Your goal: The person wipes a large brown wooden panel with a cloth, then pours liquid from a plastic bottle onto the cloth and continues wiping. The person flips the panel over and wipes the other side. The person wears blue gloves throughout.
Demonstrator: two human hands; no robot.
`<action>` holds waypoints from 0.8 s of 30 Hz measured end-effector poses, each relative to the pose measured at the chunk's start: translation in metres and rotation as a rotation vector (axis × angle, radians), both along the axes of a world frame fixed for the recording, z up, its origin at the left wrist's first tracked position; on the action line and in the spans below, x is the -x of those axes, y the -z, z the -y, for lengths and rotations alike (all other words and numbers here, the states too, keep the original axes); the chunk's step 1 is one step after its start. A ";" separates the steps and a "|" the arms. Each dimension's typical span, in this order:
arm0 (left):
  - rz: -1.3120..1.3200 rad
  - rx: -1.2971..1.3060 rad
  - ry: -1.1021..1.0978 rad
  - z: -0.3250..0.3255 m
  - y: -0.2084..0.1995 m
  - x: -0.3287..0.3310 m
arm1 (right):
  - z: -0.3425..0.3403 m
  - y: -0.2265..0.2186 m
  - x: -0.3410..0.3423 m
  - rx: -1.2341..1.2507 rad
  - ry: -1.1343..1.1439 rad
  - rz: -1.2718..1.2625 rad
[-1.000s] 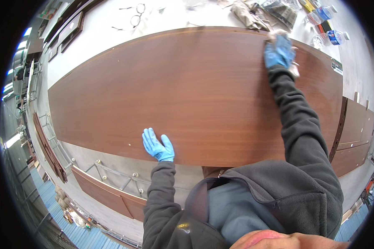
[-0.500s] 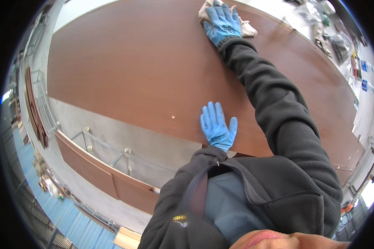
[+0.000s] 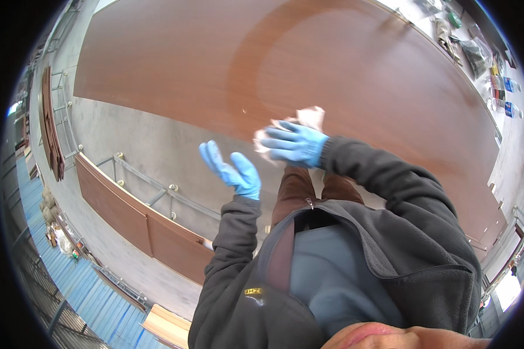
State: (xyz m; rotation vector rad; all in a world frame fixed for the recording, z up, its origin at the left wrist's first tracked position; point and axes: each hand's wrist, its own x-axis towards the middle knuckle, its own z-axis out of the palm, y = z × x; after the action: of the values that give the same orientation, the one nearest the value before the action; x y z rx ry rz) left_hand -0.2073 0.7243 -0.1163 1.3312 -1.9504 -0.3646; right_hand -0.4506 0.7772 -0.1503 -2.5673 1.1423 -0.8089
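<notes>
The left hand [image 3: 234, 173] has thumb and fingers apart; the right hand [image 3: 297, 143], grip hidden, could lose the cloth [image 3: 312, 118] by overrunning the near edge of the board [image 3: 169, 70].

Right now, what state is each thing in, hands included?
Brown panel: flat, with a curved darker streak.
Cloth: bunched, at the panel's near edge.
Right hand: gloved, over the cloth, grip unclear.
Left hand: gloved, open, off the panel, seemingly empty.
Jacket: open at the chest.
Bottles: too small here to tell whether capped.
</notes>
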 end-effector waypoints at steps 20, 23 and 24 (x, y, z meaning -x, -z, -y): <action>0.238 -0.929 -0.766 -0.085 0.142 -0.241 | -0.092 -0.032 0.013 -0.140 0.303 -0.168; 0.079 -1.046 -0.734 -0.019 0.153 -0.278 | 0.034 -0.032 -0.061 -0.080 0.315 -0.149; -0.003 -1.054 -0.748 0.005 0.154 -0.300 | 0.074 -0.032 -0.088 -0.084 0.324 -0.166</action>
State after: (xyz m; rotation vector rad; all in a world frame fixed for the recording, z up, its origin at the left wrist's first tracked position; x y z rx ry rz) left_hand 0.0928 0.7193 -0.2702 2.5533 -1.0572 -1.0680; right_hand -0.3624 0.7029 -0.1184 -2.4525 1.6354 -0.6009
